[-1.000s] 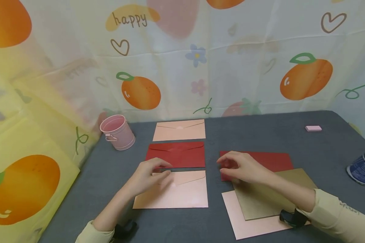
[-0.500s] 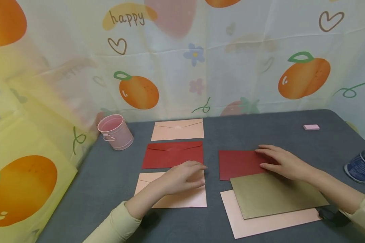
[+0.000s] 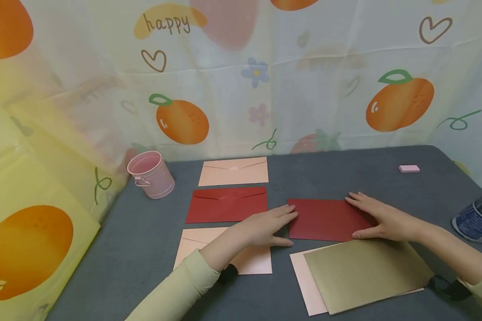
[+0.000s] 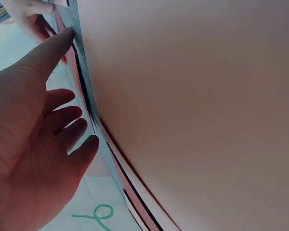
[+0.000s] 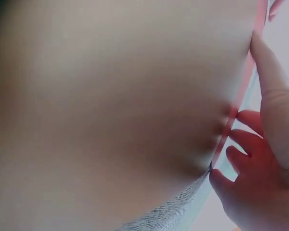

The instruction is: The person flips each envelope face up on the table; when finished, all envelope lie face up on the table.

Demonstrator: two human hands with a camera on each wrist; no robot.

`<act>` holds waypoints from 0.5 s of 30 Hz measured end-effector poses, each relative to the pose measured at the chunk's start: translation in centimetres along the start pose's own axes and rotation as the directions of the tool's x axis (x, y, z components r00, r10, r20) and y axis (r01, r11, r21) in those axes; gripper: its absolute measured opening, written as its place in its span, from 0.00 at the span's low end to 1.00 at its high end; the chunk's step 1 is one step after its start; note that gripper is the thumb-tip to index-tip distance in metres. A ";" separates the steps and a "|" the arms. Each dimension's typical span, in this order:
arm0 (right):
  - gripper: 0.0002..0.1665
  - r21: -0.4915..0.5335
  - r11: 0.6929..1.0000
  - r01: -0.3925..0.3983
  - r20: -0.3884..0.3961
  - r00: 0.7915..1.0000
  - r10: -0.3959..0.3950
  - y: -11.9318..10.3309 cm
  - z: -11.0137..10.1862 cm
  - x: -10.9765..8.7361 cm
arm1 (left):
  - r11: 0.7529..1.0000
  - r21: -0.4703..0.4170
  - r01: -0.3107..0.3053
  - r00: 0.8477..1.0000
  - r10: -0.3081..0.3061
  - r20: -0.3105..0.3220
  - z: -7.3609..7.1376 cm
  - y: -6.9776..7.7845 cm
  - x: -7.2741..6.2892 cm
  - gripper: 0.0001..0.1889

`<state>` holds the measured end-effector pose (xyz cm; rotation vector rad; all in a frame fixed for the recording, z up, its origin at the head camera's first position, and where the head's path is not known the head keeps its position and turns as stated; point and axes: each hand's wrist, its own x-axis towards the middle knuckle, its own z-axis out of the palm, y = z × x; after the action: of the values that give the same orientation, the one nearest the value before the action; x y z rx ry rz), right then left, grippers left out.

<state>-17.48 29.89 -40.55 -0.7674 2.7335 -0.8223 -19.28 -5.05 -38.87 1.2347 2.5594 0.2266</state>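
A plain-faced red envelope (image 3: 321, 218) lies on the dark grey table, right of centre in the head view. At its left edge is my left hand (image 3: 265, 227), fingers extended with their tips at the paper and the thumb apart. My right hand (image 3: 385, 220) rests over its right end, fingers and thumb spread. Closer to me, a gold envelope (image 3: 369, 276) partly covers a pale pink envelope (image 3: 310, 285). Both wrist views show relaxed, uncurled fingers beside the paper edges. The red envelope's right end is hidden under my right hand.
On the left, a pale pink envelope (image 3: 234, 173), a flapped red envelope (image 3: 225, 207) and another pale pink envelope (image 3: 189, 249) form a column. A pink bucket (image 3: 154, 180) stands beyond. At right are a pink eraser-like block (image 3: 409, 168) and a blue pen holder (image 3: 471, 223).
My left hand has moved right from the left column to the red envelope's left edge. My right hand has shifted to that envelope's right end. The gold envelope has slid towards me.
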 end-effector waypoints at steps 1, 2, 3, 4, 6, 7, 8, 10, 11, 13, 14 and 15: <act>0.56 0.001 1.000 0.007 0.005 1.000 -0.007 0.0 0.1 0.0 | 1.000 0.012 -0.001 1.000 0.001 0.003 0.1 0.0 0.2 0.41; 0.57 -0.001 1.000 0.015 0.008 1.000 -0.015 0.0 0.2 0.0 | 1.000 0.023 -0.001 1.000 0.001 0.007 0.1 0.0 0.4 0.42; 0.59 -0.003 1.000 0.024 0.010 1.000 -0.024 0.1 0.2 -0.1 | 0.999 0.033 0.000 1.000 0.000 0.010 0.1 0.0 0.6 0.43; 0.60 -0.004 1.000 0.028 0.011 1.000 -0.028 0.1 0.3 -0.1 | 0.999 0.040 0.002 1.000 -0.003 0.013 0.1 0.0 0.8 0.43; 0.62 0.001 0.999 0.032 0.013 0.999 -0.032 0.0 0.5 -0.1 | 0.998 0.058 0.007 1.000 -0.007 0.015 0.0 0.0 1.0 0.44; 0.62 0.005 0.999 0.032 0.014 0.999 -0.032 0.0 0.5 -0.1 | 0.997 0.071 0.008 1.000 -0.009 0.015 0.0 0.0 1.1 0.44; 0.63 0.008 1.000 0.029 0.014 0.999 -0.030 0.0 0.6 -0.1 | 0.997 0.077 0.012 1.000 -0.013 0.013 -0.1 0.0 1.2 0.44; 0.63 0.014 0.999 0.029 0.015 0.999 -0.029 -0.1 0.7 -0.1 | 0.996 0.089 0.016 1.000 -0.017 0.010 -0.1 0.0 1.4 0.44; 0.62 0.015 0.999 0.030 0.015 0.999 -0.031 -0.2 0.7 -0.2 | 0.995 0.097 0.016 1.000 -0.017 0.010 -0.1 0.0 1.5 0.44; 0.62 0.015 0.999 0.030 0.019 0.999 -0.030 -0.3 0.7 -0.1 | 0.993 0.113 0.018 1.000 -0.019 0.006 0.1 0.0 1.7 0.44; 0.62 0.014 0.999 0.032 0.021 0.999 -0.032 -0.3 0.7 0.0 | 0.993 0.116 0.022 1.000 -0.022 0.006 0.1 0.0 1.8 0.43; 0.62 0.015 0.999 0.033 0.024 0.999 -0.033 -0.4 0.6 0.0 | 0.992 0.122 0.023 1.000 -0.025 0.008 0.1 0.0 1.8 0.43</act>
<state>-17.12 29.30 -40.87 -0.8161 2.6969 -0.8334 -20.34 -3.65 -39.28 1.2428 2.6120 0.0601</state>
